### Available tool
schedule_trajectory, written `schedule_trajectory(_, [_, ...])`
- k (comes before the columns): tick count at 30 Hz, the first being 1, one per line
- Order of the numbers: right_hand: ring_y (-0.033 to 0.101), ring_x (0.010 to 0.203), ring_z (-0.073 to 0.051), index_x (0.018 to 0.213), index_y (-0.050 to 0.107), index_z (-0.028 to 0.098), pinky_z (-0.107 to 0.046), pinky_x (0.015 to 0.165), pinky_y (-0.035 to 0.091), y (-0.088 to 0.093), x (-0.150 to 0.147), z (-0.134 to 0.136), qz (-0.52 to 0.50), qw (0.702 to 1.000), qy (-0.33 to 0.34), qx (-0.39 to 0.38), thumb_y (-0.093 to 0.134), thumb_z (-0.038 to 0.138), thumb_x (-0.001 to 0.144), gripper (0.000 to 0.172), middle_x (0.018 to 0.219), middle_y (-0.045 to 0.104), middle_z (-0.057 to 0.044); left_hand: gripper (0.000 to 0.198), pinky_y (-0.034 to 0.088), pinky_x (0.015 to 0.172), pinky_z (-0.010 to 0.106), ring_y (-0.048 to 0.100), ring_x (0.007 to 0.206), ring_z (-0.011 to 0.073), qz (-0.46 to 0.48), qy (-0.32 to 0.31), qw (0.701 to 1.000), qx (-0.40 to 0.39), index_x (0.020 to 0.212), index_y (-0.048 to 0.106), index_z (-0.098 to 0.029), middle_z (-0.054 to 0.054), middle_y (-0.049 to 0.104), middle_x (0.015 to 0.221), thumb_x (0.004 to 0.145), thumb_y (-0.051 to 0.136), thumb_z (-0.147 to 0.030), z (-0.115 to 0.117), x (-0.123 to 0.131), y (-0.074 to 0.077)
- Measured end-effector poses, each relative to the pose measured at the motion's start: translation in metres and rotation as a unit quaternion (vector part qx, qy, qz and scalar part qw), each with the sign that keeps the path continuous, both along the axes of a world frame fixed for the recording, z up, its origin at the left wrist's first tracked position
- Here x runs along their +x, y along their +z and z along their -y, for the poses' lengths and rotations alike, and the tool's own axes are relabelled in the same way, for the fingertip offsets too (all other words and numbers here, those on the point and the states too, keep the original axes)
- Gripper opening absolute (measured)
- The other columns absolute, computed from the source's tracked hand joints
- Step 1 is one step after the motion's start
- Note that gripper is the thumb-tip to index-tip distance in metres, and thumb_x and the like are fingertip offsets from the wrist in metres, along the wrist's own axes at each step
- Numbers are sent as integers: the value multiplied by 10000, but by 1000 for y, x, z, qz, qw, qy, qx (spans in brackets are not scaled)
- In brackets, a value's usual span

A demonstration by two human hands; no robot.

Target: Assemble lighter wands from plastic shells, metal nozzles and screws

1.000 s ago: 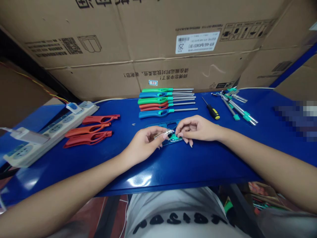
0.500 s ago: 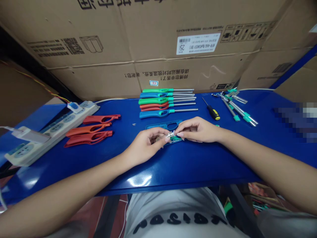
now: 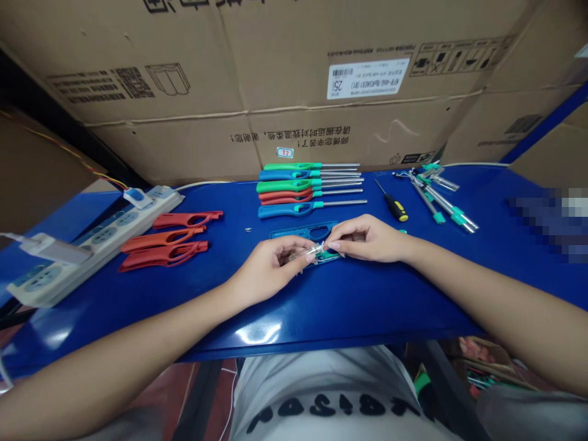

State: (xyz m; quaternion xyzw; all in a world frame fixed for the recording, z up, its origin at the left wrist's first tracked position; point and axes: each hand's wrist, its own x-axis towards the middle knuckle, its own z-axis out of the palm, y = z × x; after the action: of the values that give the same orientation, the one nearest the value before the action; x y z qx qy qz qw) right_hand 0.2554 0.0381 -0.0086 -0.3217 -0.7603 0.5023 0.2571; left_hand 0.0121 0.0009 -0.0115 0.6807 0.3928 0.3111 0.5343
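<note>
My left hand point(image 3: 264, 269) is closed around a small clear lighter fuel tank point(image 3: 314, 250), its tip pointing to the right. At that tip the fingers of my right hand point(image 3: 374, 240) are pinched together on a tiny whitish part too small to name. Just behind and under my hands lies an open blue lighter shell half point(image 3: 294, 232) on the blue table point(image 3: 349, 306). Green and shiny pieces point(image 3: 327, 256) show between the hands, partly covered by my fingers.
Assembled lighters point(image 3: 285, 211) lie in a row at the back. On the left are red and orange shell halves point(image 3: 165, 255) beside a power strip point(image 3: 105, 239). A screwdriver point(image 3: 395, 208) and metal lighter tubes with green parts point(image 3: 452, 208) lie right. A cardboard sheet point(image 3: 184, 141) stands behind.
Almost nothing differs. Both hands stay at the tip of the clear tank, with only a slight shift of my right fingers.
</note>
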Motion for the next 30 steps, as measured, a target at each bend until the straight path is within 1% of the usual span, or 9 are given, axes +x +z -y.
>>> schedule_trajectory(3, [588,701,-130,943,755,101,-264,658,462,-1,0,0,-6,1000,9,0,685,466,857,381,810,711,-64,316,522,694,261,674,797,165,-10,-1,1000,9,1088,728,-129,91,764,982,881,700,-366,0,0,0])
schedule_trajectory(8, [523,631,-103,869,703,108,-242,614,422,-1,-1,2,16,1000,22,6,647,440,894,338,697,624,-11,332,516,711,279,678,792,179,-33,3,999,15,1105,760,-133,93,781,998,883,701,-373,0,-2,1])
schedule_trajectory(13, [490,605,-92,826,660,124,-228,590,395,0,-3,3,22,999,22,14,616,412,918,305,671,583,9,359,531,755,302,701,852,212,-38,9,999,11,1131,766,-128,101,785,1050,869,712,-367,1,-1,1])
schedule_trajectory(15, [494,609,-94,828,659,125,-227,589,397,-1,-3,3,21,999,20,15,614,410,919,302,673,583,8,342,526,735,284,699,826,198,-36,17,999,4,1121,771,-126,96,791,1031,863,717,-345,1,0,1])
schedule_trajectory(19, [500,609,-93,829,663,126,-223,581,403,-3,-4,4,31,999,14,26,608,397,923,292,675,591,4,300,496,638,230,660,694,143,-30,25,999,-4,1099,785,-143,72,800,923,859,720,-311,2,2,4])
schedule_trajectory(22, [509,605,-90,821,666,125,-220,576,410,-2,-5,5,27,999,3,29,618,402,913,296,670,597,1,290,503,637,220,649,683,131,-16,21,1000,-7,1095,790,-153,68,800,909,866,713,-314,1,4,6])
schedule_trajectory(25, [471,517,-68,823,663,128,-209,495,378,0,-6,4,10,1000,-12,-8,648,455,884,333,635,576,17,315,522,647,227,657,709,137,-2,24,1000,-12,1107,785,-149,76,798,960,860,719,-333,0,4,5])
schedule_trajectory(28, [398,393,-48,842,645,138,-205,377,287,1,-8,4,2,997,-43,-68,669,530,855,393,567,533,49,359,533,649,239,654,705,138,2,30,999,-14,1133,773,-137,87,793,1004,836,743,-336,-1,4,2])
schedule_trajectory(30, [380,362,-48,836,635,142,-204,348,256,1,-10,4,0,994,-62,-86,671,551,848,411,529,511,61,384,538,658,247,648,691,133,-3,32,999,-11,1152,764,-132,92,791,1014,824,756,-331,-1,3,0])
